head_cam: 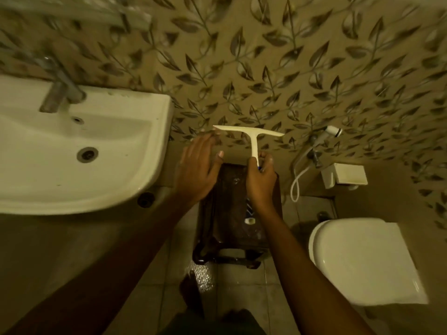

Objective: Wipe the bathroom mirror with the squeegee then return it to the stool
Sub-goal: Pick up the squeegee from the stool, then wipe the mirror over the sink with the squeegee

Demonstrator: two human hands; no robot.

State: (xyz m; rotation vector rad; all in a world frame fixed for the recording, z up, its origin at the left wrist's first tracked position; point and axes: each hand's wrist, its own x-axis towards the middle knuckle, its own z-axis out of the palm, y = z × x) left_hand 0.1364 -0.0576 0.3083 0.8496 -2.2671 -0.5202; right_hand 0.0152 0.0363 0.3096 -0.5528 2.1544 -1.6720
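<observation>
Bare foot (191,293) on the floor at 6 o'clock, dark stool (226,211) right above it. Right hand (260,182) has its grip pinched round the white squeegee (251,136) handle, blade up at 12 over the stool. Left hand (196,170) spread flat, holding nothing, sink (96,189) at 9.

right hand (260,182) gripping white squeegee (251,136) by its handle above dark stool (227,228); left hand (196,170) spread flat alongside.

No legible text, labels or numbers anywhere.
</observation>
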